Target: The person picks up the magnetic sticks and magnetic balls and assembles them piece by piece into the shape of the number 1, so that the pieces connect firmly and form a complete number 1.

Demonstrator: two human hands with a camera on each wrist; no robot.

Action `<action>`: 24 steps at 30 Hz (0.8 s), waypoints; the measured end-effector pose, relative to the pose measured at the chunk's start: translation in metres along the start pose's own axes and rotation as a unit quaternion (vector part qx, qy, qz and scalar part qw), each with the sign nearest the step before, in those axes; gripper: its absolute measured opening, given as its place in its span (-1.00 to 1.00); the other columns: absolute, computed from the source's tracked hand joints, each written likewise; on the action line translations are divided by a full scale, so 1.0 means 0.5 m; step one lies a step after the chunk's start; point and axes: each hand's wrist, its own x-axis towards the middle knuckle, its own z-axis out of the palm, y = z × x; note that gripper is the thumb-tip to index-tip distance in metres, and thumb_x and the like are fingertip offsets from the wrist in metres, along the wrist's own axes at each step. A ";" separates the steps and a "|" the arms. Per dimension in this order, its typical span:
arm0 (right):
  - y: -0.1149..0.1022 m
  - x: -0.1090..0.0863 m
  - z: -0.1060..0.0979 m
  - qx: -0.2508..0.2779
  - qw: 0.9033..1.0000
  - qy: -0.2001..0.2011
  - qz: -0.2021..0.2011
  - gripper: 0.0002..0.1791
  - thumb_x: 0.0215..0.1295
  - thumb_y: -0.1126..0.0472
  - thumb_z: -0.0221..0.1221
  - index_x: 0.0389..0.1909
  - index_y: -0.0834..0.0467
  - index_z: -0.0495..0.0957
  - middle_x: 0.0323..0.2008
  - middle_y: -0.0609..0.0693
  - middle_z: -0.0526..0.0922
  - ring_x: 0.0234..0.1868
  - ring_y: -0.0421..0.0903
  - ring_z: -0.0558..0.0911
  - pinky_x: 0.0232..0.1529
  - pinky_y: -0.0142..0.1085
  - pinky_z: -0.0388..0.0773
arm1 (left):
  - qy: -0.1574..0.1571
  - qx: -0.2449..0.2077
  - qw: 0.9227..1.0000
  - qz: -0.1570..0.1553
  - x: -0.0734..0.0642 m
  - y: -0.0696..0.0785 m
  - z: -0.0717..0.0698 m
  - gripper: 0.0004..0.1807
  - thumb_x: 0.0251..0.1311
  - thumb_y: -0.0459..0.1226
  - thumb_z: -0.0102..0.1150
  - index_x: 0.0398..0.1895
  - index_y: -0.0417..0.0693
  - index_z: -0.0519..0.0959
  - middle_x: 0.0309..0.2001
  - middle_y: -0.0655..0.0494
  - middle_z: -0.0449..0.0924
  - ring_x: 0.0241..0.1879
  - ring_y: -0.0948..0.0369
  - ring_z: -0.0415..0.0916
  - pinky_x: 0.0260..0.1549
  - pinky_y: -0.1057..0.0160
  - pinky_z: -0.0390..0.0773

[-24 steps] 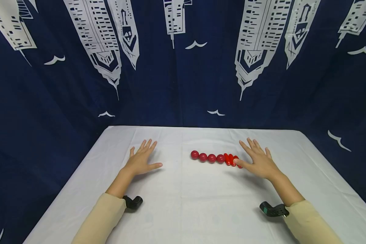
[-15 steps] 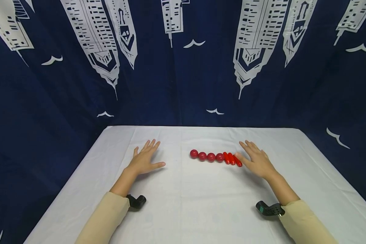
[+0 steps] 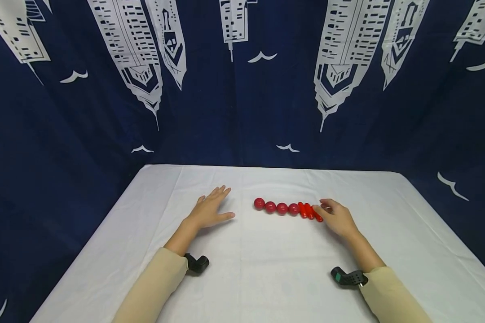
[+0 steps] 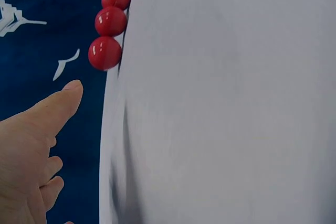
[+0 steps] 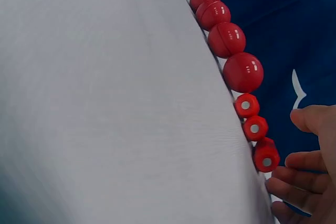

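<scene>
Several glossy red balls (image 3: 270, 207) form a row on the white cloth, and three short red rods (image 3: 309, 211) continue it at the right end. In the right wrist view the rods show pale round ends. My right hand (image 3: 339, 220) is at the rightmost rod (image 5: 266, 156), its fingers loosely bent and its thumb apart from them, overlapping that rod in the head view. My left hand (image 3: 209, 212) hovers left of the row, fingers spread and holding nothing. Its thumb points toward the leftmost ball (image 4: 105, 53) in the left wrist view.
A white cloth (image 3: 242, 278) covers the table. Behind and beside it hangs a dark blue curtain (image 3: 234, 112) with white building and bird prints. Black wrist-worn cameras (image 3: 349, 277) sit at both sleeves.
My left hand has moved right, toward the balls. My right hand has drawn in to the rightmost rod, and its fingers have gone from spread to bent. The row stays in place.
</scene>
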 end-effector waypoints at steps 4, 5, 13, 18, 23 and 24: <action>0.007 0.002 0.010 0.013 0.999 0.027 0.016 -0.45 0.40 0.02 0.11 0.11 0.45 0.45 -0.19 0.25 0.58 -0.21 0.10 0.51 -0.24 -0.16 0.50 | 0.005 -0.012 1.000 0.022 0.019 0.024 0.011 -0.14 0.25 0.12 0.18 0.51 -0.04 0.13 0.50 -0.06 0.03 0.48 -0.04 -0.06 0.26 -0.29 0.10; 0.010 0.003 0.013 0.016 0.999 0.032 0.018 -0.48 0.39 0.05 0.12 0.09 0.45 0.46 -0.22 0.22 0.58 -0.24 0.07 0.51 -0.28 -0.20 0.47 | 0.006 -0.017 1.000 0.024 0.022 0.030 0.014 -0.15 0.25 0.11 0.18 0.50 -0.04 0.14 0.50 -0.05 0.04 0.48 -0.04 -0.05 0.26 -0.28 0.11; 0.016 0.003 0.038 0.029 0.997 0.066 0.013 -0.63 0.33 0.17 0.15 -0.05 0.42 0.54 -0.33 0.13 0.55 -0.34 0.00 0.47 -0.33 -0.24 0.37 | 0.002 -0.047 0.998 0.043 0.046 0.073 0.042 -0.23 0.29 0.05 0.16 0.48 -0.03 0.19 0.48 -0.01 0.11 0.45 0.01 0.05 0.26 -0.26 0.15; 0.023 -0.003 0.044 0.028 0.996 0.082 0.013 -0.65 0.33 0.19 0.14 -0.06 0.42 0.55 -0.33 0.14 0.53 -0.34 0.00 0.45 -0.33 -0.23 0.36 | 0.003 -0.052 0.997 0.062 0.070 0.099 0.059 -0.28 0.31 0.01 0.16 0.45 -0.06 0.24 0.44 -0.02 0.20 0.42 0.07 0.13 0.33 -0.04 0.17; 0.027 -0.002 0.049 0.021 0.996 0.090 0.008 -0.67 0.33 0.21 0.14 -0.07 0.42 0.55 -0.34 0.14 0.53 -0.36 -0.01 0.45 -0.34 -0.24 0.36 | -0.001 -0.044 0.997 0.057 0.084 0.114 0.074 -0.31 0.30 -0.04 0.19 0.43 -0.06 0.28 0.42 -0.01 0.25 0.39 0.07 0.19 0.31 -0.01 0.22; 0.027 -0.001 0.050 0.021 0.995 0.094 0.005 -0.68 0.33 0.21 0.14 -0.07 0.41 0.55 -0.34 0.13 0.53 -0.36 -0.01 0.45 -0.34 -0.24 0.36 | 0.000 -0.042 0.998 0.055 0.087 0.115 0.077 -0.32 0.29 -0.06 0.20 0.43 -0.05 0.28 0.41 -0.01 0.26 0.39 0.07 0.20 0.30 -0.01 0.23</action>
